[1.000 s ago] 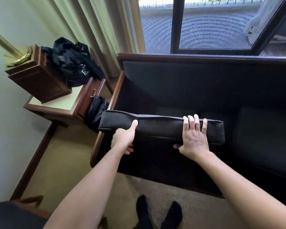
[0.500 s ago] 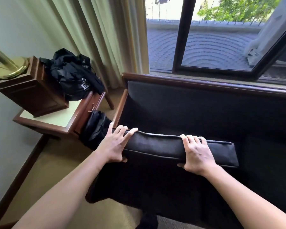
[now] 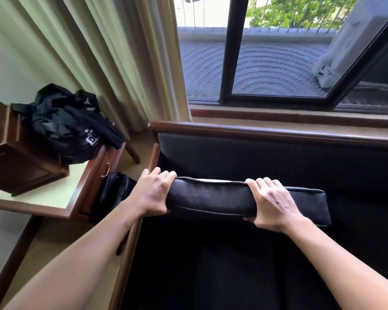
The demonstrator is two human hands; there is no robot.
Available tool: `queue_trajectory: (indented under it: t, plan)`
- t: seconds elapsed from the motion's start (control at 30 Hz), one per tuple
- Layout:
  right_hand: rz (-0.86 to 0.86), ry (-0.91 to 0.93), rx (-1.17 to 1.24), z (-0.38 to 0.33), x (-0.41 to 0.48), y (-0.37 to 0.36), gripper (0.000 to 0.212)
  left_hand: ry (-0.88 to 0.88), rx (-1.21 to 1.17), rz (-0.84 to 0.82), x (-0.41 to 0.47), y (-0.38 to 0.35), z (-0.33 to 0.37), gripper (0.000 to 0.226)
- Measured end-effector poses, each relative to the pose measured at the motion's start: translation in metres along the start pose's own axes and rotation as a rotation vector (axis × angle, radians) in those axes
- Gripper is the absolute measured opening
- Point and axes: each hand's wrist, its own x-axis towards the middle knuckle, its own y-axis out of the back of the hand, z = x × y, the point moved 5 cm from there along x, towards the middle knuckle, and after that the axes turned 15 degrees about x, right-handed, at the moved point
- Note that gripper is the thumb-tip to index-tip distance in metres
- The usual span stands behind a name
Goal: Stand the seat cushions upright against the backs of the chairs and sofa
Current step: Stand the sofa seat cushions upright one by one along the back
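Observation:
A dark seat cushion [image 3: 211, 199] is lifted on edge above the sofa seat, its near edge facing me. My left hand [image 3: 154, 193] grips its left end, fingers curled over the top. My right hand [image 3: 272, 203] grips it right of the middle, thumb underneath. Behind the cushion rises the dark padded sofa back [image 3: 267, 157] with a wooden top rail [image 3: 255, 130]. The cushion stands apart from the back. The sofa base below the cushion is in deep shadow.
A wooden side table [image 3: 54, 198] stands to the left with a black bag [image 3: 70, 130] and a wooden box [image 3: 14, 157] on it. A dark folded item [image 3: 112, 193] hangs between table and sofa arm. Curtains [image 3: 112, 59] and a window [image 3: 278, 52] lie behind.
My left hand shifted from under the cushion's end to over its top. The cushion rose and went a little toward the sofa back as my view lifted toward the window.

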Motion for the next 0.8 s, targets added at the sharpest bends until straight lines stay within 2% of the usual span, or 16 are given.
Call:
queue_trajectory:
  t: [0.2, 0.4, 0.53, 0.63, 0.8]
  plan:
    - [0.035, 0.0, -0.025, 0.026, 0.069, 0.013, 0.096, 0.018, 0.03, 0.003, 0.069, 0.019, -0.032, 0.082]
    - [0.033, 0.018, -0.003, 0.047, 0.126, 0.001, 0.104, 0.053, 0.004, -0.029, 0.126, 0.005, -0.052, 0.09]
    - [0.065, -0.026, 0.012, 0.063, 0.15, -0.01, 0.12, 0.068, -0.026, -0.025, 0.156, -0.006, -0.057, 0.099]
    - [0.092, -0.053, -0.03, 0.067, 0.156, -0.02, 0.131, 0.077, -0.024, 0.008, 0.166, -0.013, -0.06, 0.115]
    - [0.1, -0.111, -0.069, 0.067, 0.158, -0.028, 0.13, 0.133, 0.006, 0.075, 0.151, -0.028, -0.056, 0.128]
